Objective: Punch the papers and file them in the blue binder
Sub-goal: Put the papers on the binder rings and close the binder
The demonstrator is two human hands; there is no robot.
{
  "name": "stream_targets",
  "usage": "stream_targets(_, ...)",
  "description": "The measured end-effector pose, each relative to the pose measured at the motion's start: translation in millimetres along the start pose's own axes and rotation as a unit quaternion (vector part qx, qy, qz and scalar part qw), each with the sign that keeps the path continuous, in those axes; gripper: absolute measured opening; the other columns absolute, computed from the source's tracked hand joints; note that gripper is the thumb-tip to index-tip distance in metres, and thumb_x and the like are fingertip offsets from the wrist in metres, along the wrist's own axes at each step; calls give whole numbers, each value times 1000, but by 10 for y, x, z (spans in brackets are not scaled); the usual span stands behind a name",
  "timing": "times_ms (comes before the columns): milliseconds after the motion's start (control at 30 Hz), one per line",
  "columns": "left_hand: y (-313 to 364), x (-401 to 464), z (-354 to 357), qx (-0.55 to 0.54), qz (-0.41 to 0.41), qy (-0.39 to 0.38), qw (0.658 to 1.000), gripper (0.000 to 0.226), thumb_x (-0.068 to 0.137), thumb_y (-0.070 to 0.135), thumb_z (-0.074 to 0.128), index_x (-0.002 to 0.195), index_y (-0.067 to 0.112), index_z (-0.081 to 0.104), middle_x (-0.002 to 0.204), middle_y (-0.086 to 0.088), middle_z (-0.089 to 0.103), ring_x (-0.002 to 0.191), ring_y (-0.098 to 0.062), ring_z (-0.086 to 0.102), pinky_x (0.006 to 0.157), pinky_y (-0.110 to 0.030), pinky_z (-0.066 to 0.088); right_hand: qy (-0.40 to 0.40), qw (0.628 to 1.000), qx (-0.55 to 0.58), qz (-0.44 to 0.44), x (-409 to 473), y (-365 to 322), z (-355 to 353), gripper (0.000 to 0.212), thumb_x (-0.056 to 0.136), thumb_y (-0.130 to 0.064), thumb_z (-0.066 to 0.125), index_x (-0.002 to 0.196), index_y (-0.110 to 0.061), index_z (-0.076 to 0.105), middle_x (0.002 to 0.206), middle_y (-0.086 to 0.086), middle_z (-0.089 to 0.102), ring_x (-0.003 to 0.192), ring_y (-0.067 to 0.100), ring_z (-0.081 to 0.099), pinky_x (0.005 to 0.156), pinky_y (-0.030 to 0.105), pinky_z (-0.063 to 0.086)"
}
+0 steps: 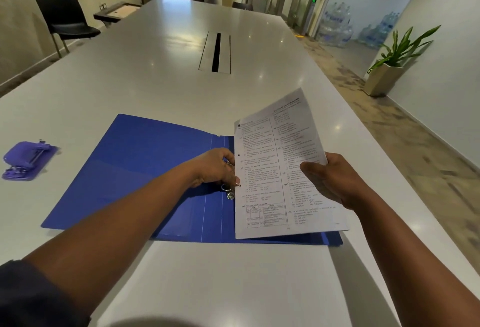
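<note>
The blue binder (145, 170) lies open flat on the white table, its metal rings (228, 193) near the spine. A printed sheet of paper (272, 170) with a punched hole on its left edge hovers tilted over the binder's right half. My right hand (330, 178) pinches the paper's right edge. My left hand (215, 168) rests at the rings, with its fingers on the paper's left edge. A purple hole punch (27, 159) sits on the table to the far left, apart from both hands.
The long white table (181, 67) has a cable slot (215, 52) in its middle. A black chair (62, 12) stands at the far left. A potted plant (389, 67) stands on the floor to the right, with water bottles behind it.
</note>
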State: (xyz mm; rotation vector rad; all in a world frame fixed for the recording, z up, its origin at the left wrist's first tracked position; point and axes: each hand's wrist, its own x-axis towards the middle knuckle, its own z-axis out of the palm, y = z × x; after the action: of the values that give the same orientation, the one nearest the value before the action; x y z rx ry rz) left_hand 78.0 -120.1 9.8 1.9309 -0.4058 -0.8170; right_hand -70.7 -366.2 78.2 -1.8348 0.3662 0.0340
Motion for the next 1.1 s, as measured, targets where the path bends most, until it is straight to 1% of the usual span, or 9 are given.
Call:
stream_targets(133,2,40,-89,19,14,141,990,28,78,13,87,96,5,67,81,-8,75,63,-15,68,62,-26,58,9,1000,-6,14,41,43,15,16,101,-7,59,110,-18,64,115,6,69,101,29,71,70,28,63)
stream_targets(233,-7,126,-162,-25,43,220,974,20,88,17,79,99,7,66,80,-7,68,68,-15,63,64,-27,53,7,1000,-8,13,70,53,25,17,101,-7,59,112,-19,64,117,6,69,103,31,70,74,31,63)
stream_targets(333,9,229,-214,-46,42,189,980,26,95,21,71,118,13,62,100,-3,69,91,-16,66,81,-27,54,1,1000,-21,8,94,32,46,17,101,-8,59,111,-21,64,117,5,68,103,30,69,76,32,63)
stream_targets(400,26,292,-230,-57,22,153,986,31,95,19,70,124,13,60,109,-5,72,98,-19,70,87,-32,58,-1,999,-35,5,116,23,54,16,101,-9,59,110,-21,64,114,4,68,104,31,68,80,34,61)
stream_targets(533,69,324,-200,-82,2,98,992,31,94,4,69,121,12,58,109,-7,74,94,-20,72,77,-27,60,3,998,-66,0,145,-12,76,13,102,-10,58,105,-21,64,100,2,68,88,32,54,72,35,53)
stream_targets(700,83,384,-187,-106,-12,97,990,25,95,-2,65,116,9,59,108,-11,73,89,-20,70,74,-29,61,3,998,-65,6,180,1,48,12,100,-11,60,108,-17,67,108,16,68,90,39,57,91,63,55)
stream_targets(800,88,397,-209,-118,-20,93,988,17,94,-5,65,101,10,60,99,-8,73,83,-18,69,72,-28,61,3,998,-58,1,188,2,41,14,100,-10,60,109,-16,68,109,8,72,99,39,68,90,54,59)
stream_targets(867,102,409,-219,-114,-25,88,989,17,93,-5,66,95,11,61,100,-8,74,83,-17,69,71,-27,60,-2,999,-53,0,196,-2,30,16,99,-9,60,111,-16,69,111,7,74,103,41,71,94,56,59)
stream_targets(1100,177,464,-224,-53,-34,73,995,19,95,0,65,112,10,66,110,-3,71,77,-8,61,59,-16,49,12,995,-102,-15,225,-42,-12,17,99,-14,62,110,-21,73,108,1,78,95,30,76,91,54,61)
